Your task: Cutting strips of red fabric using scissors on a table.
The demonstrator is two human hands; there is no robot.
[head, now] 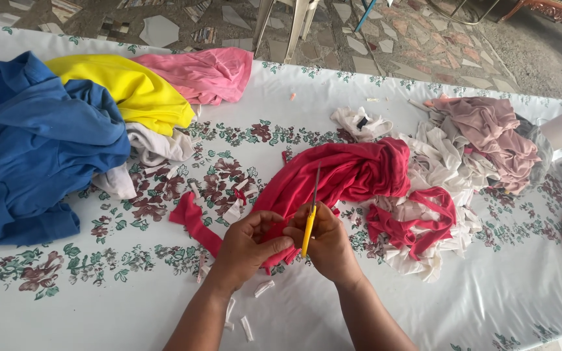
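Scissors with yellow handles [309,218] gripped in right hand [328,246], blades pointing up over crumpled red knit fabric [346,172] at table centre. Left hand [250,245] closed, pinching the fabric's near edge beside the scissors. Blue cloth pile [30,143] far left on the white floral plastic tablecloth [131,305]; pale scrap heap [443,162] right.

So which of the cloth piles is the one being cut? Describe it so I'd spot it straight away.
Start from the white floral tablecloth and go to its middle, just ahead of the person's two hands. The red cloth lies bunched there, its near end held by the left hand, with the right hand working yellow-handled scissors. It is the only deep red heap, unlike the blue, yellow and pink ones.
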